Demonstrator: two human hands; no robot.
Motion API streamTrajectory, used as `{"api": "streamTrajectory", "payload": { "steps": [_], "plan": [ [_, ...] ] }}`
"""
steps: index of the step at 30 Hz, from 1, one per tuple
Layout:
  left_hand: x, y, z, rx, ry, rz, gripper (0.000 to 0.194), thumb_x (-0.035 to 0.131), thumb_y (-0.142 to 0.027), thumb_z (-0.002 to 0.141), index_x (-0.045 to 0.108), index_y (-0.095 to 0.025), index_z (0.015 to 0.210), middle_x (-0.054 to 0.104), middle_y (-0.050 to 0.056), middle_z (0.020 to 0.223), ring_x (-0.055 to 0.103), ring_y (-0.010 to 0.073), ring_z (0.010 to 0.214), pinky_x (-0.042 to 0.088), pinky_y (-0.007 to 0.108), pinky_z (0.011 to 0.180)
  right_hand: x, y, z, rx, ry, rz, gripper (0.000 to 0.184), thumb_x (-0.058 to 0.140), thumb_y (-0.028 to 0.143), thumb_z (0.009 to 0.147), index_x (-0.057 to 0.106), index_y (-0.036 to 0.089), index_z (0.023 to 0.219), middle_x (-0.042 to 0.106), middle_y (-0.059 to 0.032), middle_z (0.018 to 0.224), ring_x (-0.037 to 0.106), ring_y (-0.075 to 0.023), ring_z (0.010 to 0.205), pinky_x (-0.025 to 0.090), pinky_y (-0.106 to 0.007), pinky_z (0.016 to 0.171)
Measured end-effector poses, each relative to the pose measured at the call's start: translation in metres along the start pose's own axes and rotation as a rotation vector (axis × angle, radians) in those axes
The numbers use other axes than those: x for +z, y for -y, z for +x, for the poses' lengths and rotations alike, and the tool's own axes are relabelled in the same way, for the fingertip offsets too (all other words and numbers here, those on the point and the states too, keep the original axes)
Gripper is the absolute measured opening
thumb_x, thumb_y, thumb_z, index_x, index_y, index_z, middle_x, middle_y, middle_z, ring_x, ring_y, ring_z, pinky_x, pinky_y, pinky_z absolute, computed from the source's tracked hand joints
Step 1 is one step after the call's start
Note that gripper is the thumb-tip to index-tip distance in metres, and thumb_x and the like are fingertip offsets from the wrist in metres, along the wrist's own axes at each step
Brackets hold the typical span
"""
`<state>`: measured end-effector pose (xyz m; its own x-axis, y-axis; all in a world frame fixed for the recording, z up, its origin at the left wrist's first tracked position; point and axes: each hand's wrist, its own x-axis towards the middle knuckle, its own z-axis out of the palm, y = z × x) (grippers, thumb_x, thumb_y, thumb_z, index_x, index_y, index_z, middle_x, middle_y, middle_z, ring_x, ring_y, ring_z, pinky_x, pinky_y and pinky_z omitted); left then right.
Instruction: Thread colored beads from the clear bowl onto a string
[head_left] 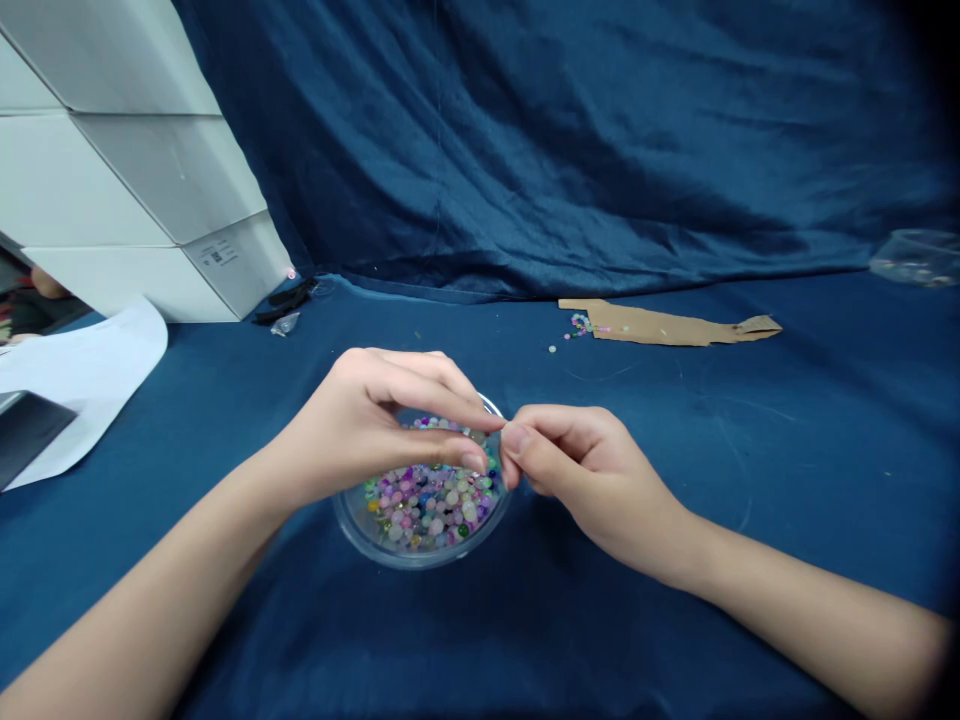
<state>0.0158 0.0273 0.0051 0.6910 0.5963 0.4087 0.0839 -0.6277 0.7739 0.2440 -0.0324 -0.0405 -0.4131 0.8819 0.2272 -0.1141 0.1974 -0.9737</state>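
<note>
A clear round bowl (420, 558) full of small coloured beads (431, 500) stands on the blue cloth in front of me. Over its far part reaches my left hand (390, 420), with the thumb and index finger apart. The tip of that index finger meets the fingertips of my right hand (577, 455), at the bowl's right rim. Thumb and index finger of the right hand are pinched together; whatever lies between them is too small or hidden to make out. The left hand and wrist cover part of the bowl.
Farther back lies a torn strip of brown cardboard (667, 327), with a small string of beads (579, 325) at its left end. White boxes (112, 180) are stacked at the left, near white paper (112, 370). A clear plastic container (916, 258) sits at the far right.
</note>
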Motion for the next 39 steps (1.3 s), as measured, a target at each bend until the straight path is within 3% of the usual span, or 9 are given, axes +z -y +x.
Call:
{"api": "streamTrajectory", "payload": {
  "steps": [5,11,17,21,29,32,34,37,39],
  "plan": [
    [0.002,-0.001,0.0,0.046,0.004,0.038,0.031,0.093,-0.019,0.084,0.09,-0.037,0.109,0.087,0.003,0.089,0.077,0.0206,0.081,0.062,0.03,0.076,0.001,0.0,0.002,0.019,-0.018,-0.007,0.039,0.072,0.044,0.105,0.073,0.018,0.076,0.046,0.0064,0.061,0.036,-0.0098,0.057,0.037,-0.026,0.06],
    [0.005,-0.005,-0.001,-0.032,-0.023,0.026,0.021,0.096,-0.024,0.082,0.088,-0.025,0.101,0.083,0.002,0.077,0.075,0.0157,0.071,0.061,0.023,0.067,0.002,-0.001,0.004,0.004,-0.003,-0.071,0.044,0.067,0.05,0.107,0.072,0.018,0.078,0.051,0.0041,0.067,0.037,-0.0111,0.06,0.036,-0.026,0.06],
    [0.006,-0.012,-0.004,-0.203,-0.041,-0.336,0.029,0.097,-0.013,0.077,0.074,-0.019,0.095,0.083,-0.001,0.077,0.083,0.0154,0.072,0.065,0.016,0.065,0.001,0.001,-0.002,0.027,-0.008,-0.092,0.034,0.063,0.052,0.108,0.07,0.021,0.097,0.052,0.0037,0.071,0.042,-0.0124,0.062,0.037,-0.025,0.056],
    [0.006,-0.012,-0.005,-0.265,-0.029,-0.525,0.032,0.099,-0.018,0.076,0.071,-0.019,0.092,0.083,-0.002,0.077,0.083,0.0148,0.073,0.065,0.015,0.065,0.0,0.0,-0.005,-0.01,0.044,-0.071,0.029,0.063,0.052,0.109,0.071,0.024,0.115,0.055,0.0035,0.071,0.045,-0.0132,0.062,0.038,-0.026,0.056],
    [0.006,-0.005,-0.004,-0.298,-0.022,-0.69,0.038,0.1,-0.029,0.076,0.065,-0.019,0.088,0.079,-0.002,0.065,0.076,0.0116,0.062,0.064,0.018,0.066,-0.003,0.001,-0.005,-0.029,0.097,-0.062,0.03,0.063,0.051,0.11,0.072,0.023,0.118,0.052,0.0039,0.073,0.045,-0.0126,0.063,0.039,-0.026,0.058],
    [0.006,-0.004,-0.005,-0.287,-0.002,-0.691,0.035,0.097,-0.025,0.081,0.064,-0.02,0.091,0.078,-0.003,0.067,0.075,0.0115,0.064,0.062,0.017,0.064,-0.004,0.002,-0.004,-0.067,0.134,-0.114,0.028,0.062,0.047,0.111,0.073,0.023,0.118,0.056,0.003,0.076,0.046,-0.0122,0.064,0.038,-0.027,0.059],
    [0.007,-0.006,-0.004,-0.265,-0.004,-0.668,0.031,0.094,-0.019,0.084,0.064,-0.021,0.093,0.08,-0.003,0.073,0.076,0.0111,0.069,0.06,0.016,0.062,-0.005,0.003,-0.003,-0.142,0.141,-0.186,0.025,0.06,0.041,0.113,0.075,0.021,0.107,0.06,0.0013,0.079,0.05,-0.0127,0.068,0.041,-0.028,0.064],
    [0.008,-0.01,-0.001,-0.211,-0.065,-0.536,0.028,0.092,-0.017,0.086,0.064,-0.02,0.09,0.079,-0.004,0.076,0.074,0.0101,0.07,0.056,0.015,0.062,-0.006,0.003,-0.001,-0.285,0.044,-0.29,0.033,0.058,0.031,0.114,0.069,0.019,0.085,0.059,-0.001,0.082,0.055,-0.0146,0.077,0.044,-0.03,0.073],
    [0.007,-0.011,0.0,-0.188,-0.122,-0.296,0.022,0.089,-0.021,0.09,0.067,-0.02,0.089,0.077,-0.003,0.078,0.072,0.0107,0.071,0.055,0.019,0.064,-0.007,0.002,0.0,-0.36,-0.059,-0.311,0.034,0.057,0.029,0.114,0.065,0.02,0.082,0.06,-0.003,0.091,0.057,-0.0163,0.086,0.046,-0.031,0.078]
  ]
}}
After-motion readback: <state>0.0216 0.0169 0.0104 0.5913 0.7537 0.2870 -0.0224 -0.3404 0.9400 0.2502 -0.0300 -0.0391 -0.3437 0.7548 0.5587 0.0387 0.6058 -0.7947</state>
